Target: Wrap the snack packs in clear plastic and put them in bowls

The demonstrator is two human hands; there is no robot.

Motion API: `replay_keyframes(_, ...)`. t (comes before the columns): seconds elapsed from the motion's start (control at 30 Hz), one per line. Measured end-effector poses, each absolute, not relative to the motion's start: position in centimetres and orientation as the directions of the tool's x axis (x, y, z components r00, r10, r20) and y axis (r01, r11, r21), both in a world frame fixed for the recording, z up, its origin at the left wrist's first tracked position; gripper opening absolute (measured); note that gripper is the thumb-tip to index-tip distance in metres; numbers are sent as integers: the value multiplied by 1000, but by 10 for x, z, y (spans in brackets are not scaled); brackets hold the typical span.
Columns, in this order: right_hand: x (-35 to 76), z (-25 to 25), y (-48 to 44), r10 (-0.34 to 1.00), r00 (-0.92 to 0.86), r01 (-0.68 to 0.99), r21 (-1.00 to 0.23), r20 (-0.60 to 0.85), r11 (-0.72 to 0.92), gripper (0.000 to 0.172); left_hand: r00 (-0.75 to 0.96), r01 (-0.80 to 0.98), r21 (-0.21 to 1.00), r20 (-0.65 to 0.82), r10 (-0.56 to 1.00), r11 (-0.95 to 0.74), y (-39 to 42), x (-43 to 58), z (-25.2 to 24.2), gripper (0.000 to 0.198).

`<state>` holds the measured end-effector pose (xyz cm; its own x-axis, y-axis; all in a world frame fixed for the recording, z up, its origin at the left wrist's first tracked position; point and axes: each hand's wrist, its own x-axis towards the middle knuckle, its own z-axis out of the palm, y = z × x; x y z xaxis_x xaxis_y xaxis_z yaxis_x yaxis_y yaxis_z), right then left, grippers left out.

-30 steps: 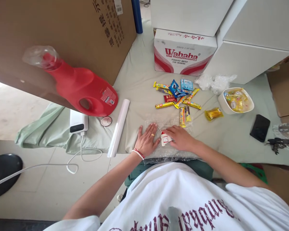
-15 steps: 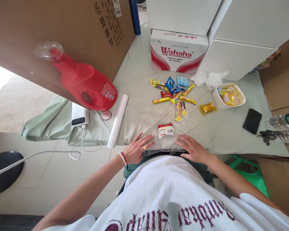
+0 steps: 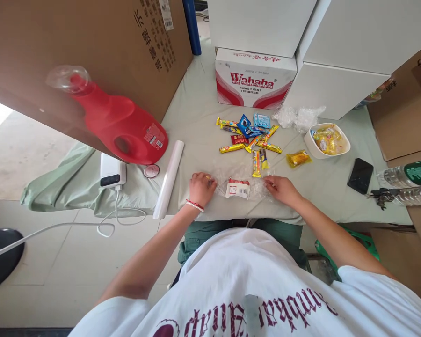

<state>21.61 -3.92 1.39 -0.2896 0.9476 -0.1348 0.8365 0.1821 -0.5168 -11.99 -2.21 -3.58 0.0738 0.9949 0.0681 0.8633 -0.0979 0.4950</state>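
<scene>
A red and white snack packet lies on a sheet of clear plastic wrap near the front edge of the table. My left hand, a bracelet on its wrist, is closed on the wrap's left side. On the other side my right hand pinches the wrap's right edge. The packet sits between both hands, touched by neither. Just beyond the wrap lie a yellow snack stick and a pile of small blue, red and yellow packets.
To the left are a roll of plastic film, a white power bank with its cable, and a red jug. Rightward stand a white bowl of yellow packets, a phone and bottles. A Wahaha carton is behind.
Both hands have moved forward from lying spread at the table edge and closed on the wrap's sides. The wrap's near edge has been drawn up from the table edge toward the packet.
</scene>
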Motion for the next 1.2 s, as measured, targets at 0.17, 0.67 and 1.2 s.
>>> replay_keyframes(0.17,189,37,8,967,-256,916,-321,-10,239,39,-43,856,518,82,996,-5,-18,-107,-43,38)
replay_keyframes(0.67,126,36,46,831,-487,855,-341,-269,390,28,-43,857,509,-74,996,75,-7,-92,-36,29)
replay_keyframes(1.2,94,3,-71,849,-523,831,-267,-74,488,35,91,545,838,-39,995,-17,-22,-71,2,5)
